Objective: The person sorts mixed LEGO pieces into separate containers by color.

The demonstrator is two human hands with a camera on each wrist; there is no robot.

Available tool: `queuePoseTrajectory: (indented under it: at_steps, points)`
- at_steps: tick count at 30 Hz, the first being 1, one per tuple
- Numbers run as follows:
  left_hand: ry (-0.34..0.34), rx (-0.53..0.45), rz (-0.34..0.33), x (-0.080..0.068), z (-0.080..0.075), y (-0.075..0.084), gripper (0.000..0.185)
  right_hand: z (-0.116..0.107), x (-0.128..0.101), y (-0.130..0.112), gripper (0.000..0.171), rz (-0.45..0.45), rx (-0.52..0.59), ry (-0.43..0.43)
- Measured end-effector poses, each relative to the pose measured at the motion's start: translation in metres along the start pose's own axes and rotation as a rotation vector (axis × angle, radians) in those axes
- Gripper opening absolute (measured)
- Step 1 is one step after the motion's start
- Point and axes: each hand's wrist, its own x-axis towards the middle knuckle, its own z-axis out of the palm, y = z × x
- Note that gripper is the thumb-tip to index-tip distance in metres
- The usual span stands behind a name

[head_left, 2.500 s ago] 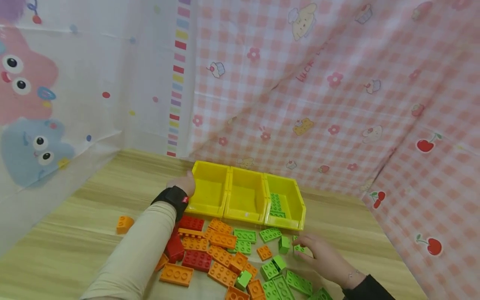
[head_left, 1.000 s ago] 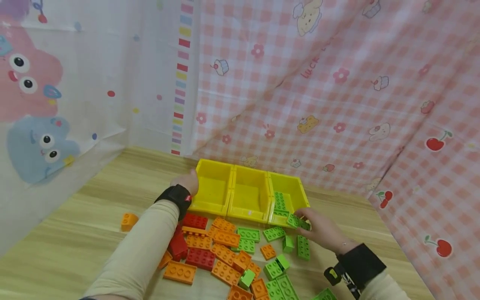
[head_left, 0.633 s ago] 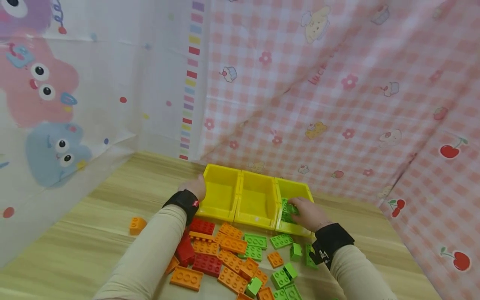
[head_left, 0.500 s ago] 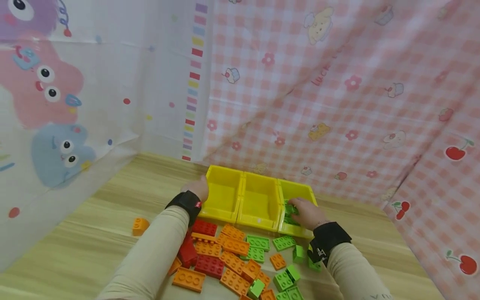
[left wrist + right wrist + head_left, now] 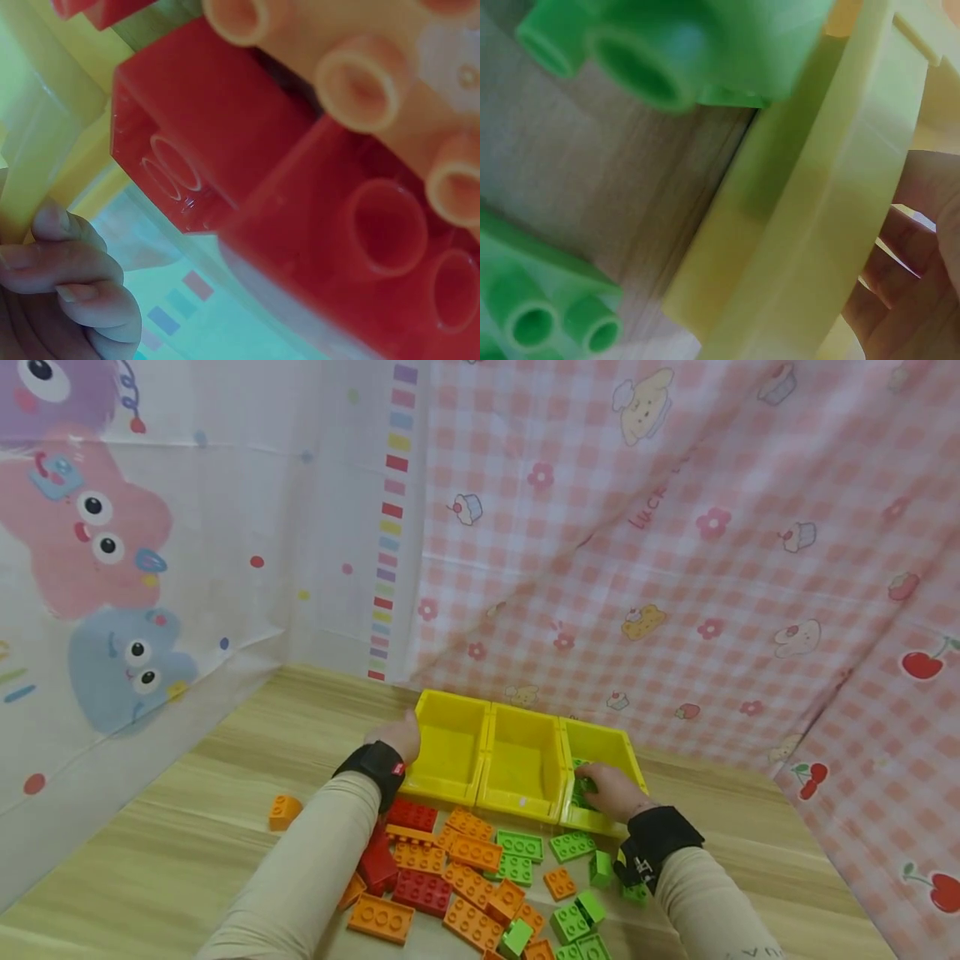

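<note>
My left hand (image 5: pixel 399 737) grips the outer side wall of the left yellow bin (image 5: pixel 447 794); in the left wrist view its fingers (image 5: pixel 86 266) curl at the bin's edge. My right hand (image 5: pixel 617 792) reaches down inside the right yellow bin (image 5: pixel 633 753), thumb and fingers at the green toy bricks (image 5: pixel 582 787) lying there. In the right wrist view the bin wall hides those fingertips, so I cannot tell whether they pinch a brick. The middle yellow bin (image 5: pixel 517 810) stands between, with no bricks showing in it.
Orange bricks (image 5: pixel 471 923), red bricks (image 5: pixel 422 892) and green bricks (image 5: pixel 572 923) lie loosely in front of the bins. One orange brick (image 5: pixel 284 812) sits apart at the left. Printed curtains (image 5: pixel 525 527) hang behind and at both sides of the wooden table (image 5: pixel 225 752).
My right hand picked up green bricks from the table's right, carried them over the front rim and lowered them into the right bin. My left hand kept its grip. The head view shifted slightly.
</note>
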Motion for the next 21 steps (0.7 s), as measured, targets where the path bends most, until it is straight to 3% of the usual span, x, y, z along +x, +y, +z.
queuePoseTrajectory:
  at_steps: [11, 21]
  points:
    - [-0.044, 0.010, -0.020, -0.009, -0.007, 0.007, 0.049, 0.004, -0.010, 0.002, 0.029, 0.074, 0.073, -0.047]
    - [-0.044, -0.018, 0.001, -0.005, -0.007, 0.001, 0.049, -0.014, -0.061, -0.006, 0.031, -0.019, 0.135, 0.056]
